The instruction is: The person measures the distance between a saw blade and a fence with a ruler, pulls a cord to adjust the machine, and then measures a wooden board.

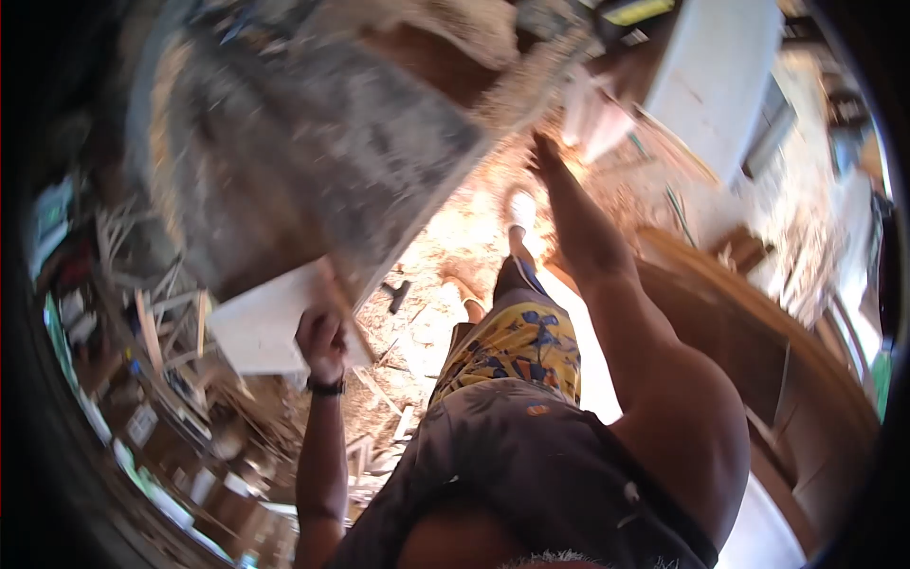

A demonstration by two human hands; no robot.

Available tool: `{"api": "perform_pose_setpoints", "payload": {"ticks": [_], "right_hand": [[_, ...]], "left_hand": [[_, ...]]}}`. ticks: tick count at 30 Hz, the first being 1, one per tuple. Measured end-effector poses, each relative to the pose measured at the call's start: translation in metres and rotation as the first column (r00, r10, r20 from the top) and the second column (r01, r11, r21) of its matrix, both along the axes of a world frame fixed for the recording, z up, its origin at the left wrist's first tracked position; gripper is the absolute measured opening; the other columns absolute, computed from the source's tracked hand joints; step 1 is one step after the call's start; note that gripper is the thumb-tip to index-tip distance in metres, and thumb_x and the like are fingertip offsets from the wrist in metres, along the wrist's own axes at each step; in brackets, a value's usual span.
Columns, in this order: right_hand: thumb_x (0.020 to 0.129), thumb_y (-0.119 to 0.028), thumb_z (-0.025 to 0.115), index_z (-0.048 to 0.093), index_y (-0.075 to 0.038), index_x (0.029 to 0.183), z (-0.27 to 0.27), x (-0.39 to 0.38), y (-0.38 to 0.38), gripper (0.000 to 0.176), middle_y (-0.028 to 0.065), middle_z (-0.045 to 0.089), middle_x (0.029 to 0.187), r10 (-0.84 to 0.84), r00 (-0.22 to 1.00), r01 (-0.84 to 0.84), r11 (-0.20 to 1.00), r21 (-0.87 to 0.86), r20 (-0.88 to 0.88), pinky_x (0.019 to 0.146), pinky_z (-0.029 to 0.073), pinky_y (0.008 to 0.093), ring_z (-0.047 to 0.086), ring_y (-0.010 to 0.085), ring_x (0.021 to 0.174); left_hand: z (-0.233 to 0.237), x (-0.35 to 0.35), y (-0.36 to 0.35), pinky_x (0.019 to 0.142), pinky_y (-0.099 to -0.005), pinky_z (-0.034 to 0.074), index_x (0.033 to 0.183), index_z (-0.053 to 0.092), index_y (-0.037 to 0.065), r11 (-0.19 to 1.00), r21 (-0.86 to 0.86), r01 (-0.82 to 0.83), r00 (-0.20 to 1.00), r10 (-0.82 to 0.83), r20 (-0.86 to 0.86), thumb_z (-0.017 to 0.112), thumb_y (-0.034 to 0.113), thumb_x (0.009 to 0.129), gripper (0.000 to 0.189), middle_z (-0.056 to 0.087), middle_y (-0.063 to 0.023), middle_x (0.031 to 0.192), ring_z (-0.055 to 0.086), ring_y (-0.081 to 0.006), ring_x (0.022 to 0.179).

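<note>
My left hand (322, 339), with a dark watch (326, 386) at the wrist, is over a white panel (261, 327) and beside a brown wooden strip (347, 308). Its fingers are curled in; whatever is inside them, if anything, is hidden. The panel lies against the near edge of a large worn grey tabletop (322, 152). My right hand (542, 156) reaches far forward on the other side, past the tabletop's corner. Slightly blurred, its fingers look stretched out, with nothing visible in them.
Wood shavings cover the floor (431, 256) around my feet. A dark tool-like object (396, 296) lies there. To the right are a curved brown wooden piece (749, 322) and a large pale board (716, 81). Wooden frames and scraps (171, 322) crowd the left side.
</note>
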State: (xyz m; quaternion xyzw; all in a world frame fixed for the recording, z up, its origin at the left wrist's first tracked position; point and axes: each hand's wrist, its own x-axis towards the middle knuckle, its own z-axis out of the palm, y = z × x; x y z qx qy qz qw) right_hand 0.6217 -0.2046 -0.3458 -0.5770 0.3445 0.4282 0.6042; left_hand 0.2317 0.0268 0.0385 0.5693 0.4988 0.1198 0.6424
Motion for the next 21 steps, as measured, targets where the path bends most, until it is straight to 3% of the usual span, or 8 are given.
{"api": "perform_pose_setpoints", "payload": {"ticks": [2,3,5,6,8,14,18,21], "right_hand": [[0.093,-0.043,0.059,0.067,-0.016,0.099,-0.002,-0.042,-0.010,0.028,0.0015,0.065,0.088,0.705,0.709,-0.680,0.691,-0.246,0.018,0.060,0.049,0.0413,0.061,0.0178,0.075],[0.093,-0.038,0.059,0.069,-0.014,0.103,-0.127,-0.076,-0.040,0.028,0.0027,0.067,0.093,0.718,0.696,-0.717,0.696,0.041,-0.003,0.061,0.052,0.0375,0.062,0.0170,0.079],[0.096,-0.031,0.058,0.063,-0.006,0.126,0.085,-0.133,-0.021,0.040,0.0079,0.070,0.110,0.919,0.310,-0.936,0.249,0.249,0.245,0.083,0.057,0.0363,0.066,0.0211,0.099],[0.097,-0.030,0.058,0.061,-0.003,0.128,0.180,-0.161,-0.001,0.041,0.0110,0.065,0.123,0.941,0.338,-0.877,0.308,0.368,0.019,0.089,0.055,0.0384,0.063,0.0214,0.108],[0.095,-0.035,0.063,0.055,-0.004,0.135,0.227,-0.218,0.004,0.052,0.0103,0.067,0.121,0.924,0.317,-0.795,0.135,0.592,0.215,0.091,0.051,0.0417,0.062,0.0205,0.109],[0.099,-0.047,0.051,0.052,-0.004,0.133,0.341,-0.320,0.088,0.055,0.0145,0.064,0.123,0.629,0.677,-0.695,0.373,0.615,0.383,0.098,0.045,0.0457,0.061,0.0271,0.113],[0.098,-0.045,0.055,0.055,-0.003,0.123,0.357,-0.348,0.123,0.048,0.0128,0.066,0.104,0.610,0.719,-0.694,0.653,0.302,0.333,0.068,0.053,0.0323,0.068,0.0233,0.086],[0.098,-0.040,0.054,0.055,-0.006,0.122,0.353,-0.348,0.125,0.042,0.0121,0.065,0.101,0.598,0.728,-0.684,0.595,0.422,0.336,0.053,0.048,0.0273,0.065,0.0217,0.075]], "left_hand": [[0.002,-0.003,0.001,0.042,-0.0213,0.041,0.101,0.060,0.005,0.998,-0.037,0.052,0.997,-0.050,0.057,0.067,0.011,0.089,0.015,0.062,-0.0034,0.072,0.051,-0.0063,0.049],[0.002,-0.009,-0.001,0.045,-0.0217,0.043,0.101,0.060,0.005,0.996,-0.054,0.074,0.990,-0.066,0.126,0.067,0.010,0.089,0.014,0.062,-0.0034,0.074,0.053,-0.0069,0.052],[0.000,-0.021,-0.007,0.051,-0.0225,0.046,0.101,0.061,0.005,0.989,-0.082,0.124,0.965,-0.101,0.244,0.068,0.009,0.089,0.015,0.063,-0.0031,0.078,0.057,-0.0082,0.058],[-0.001,-0.032,-0.015,0.054,-0.0229,0.048,0.101,0.061,0.005,0.985,-0.098,0.139,0.953,-0.106,0.283,0.069,0.009,0.089,0.015,0.064,-0.0028,0.080,0.059,-0.0088,0.062],[0.006,-0.057,-0.036,0.056,-0.0229,0.048,0.102,0.060,0.003,0.946,-0.205,0.249,0.922,-0.168,0.348,0.069,0.010,0.091,0.016,0.064,-0.0013,0.082,0.060,-0.0088,0.065],[-0.016,-0.178,-0.068,0.065,-0.0271,0.053,0.095,0.067,0.002,0.889,0.094,0.449,0.891,-0.453,0.037,0.070,0.020,0.091,0.019,0.069,-0.0037,0.083,0.066,-0.0114,0.072],[-0.039,-0.254,-0.057,0.065,-0.0288,0.053,0.093,0.071,0.001,0.938,0.109,0.328,0.945,-0.324,-0.056,0.069,0.024,0.090,0.023,0.072,-0.0095,0.086,0.067,-0.0132,0.071],[-0.030,-0.279,-0.039,0.061,-0.0277,0.054,0.096,0.068,0.002,0.978,0.031,0.208,0.978,-0.208,-0.013,0.069,0.025,0.090,0.024,0.070,-0.0070,0.082,0.066,-0.0117,0.069]]}}
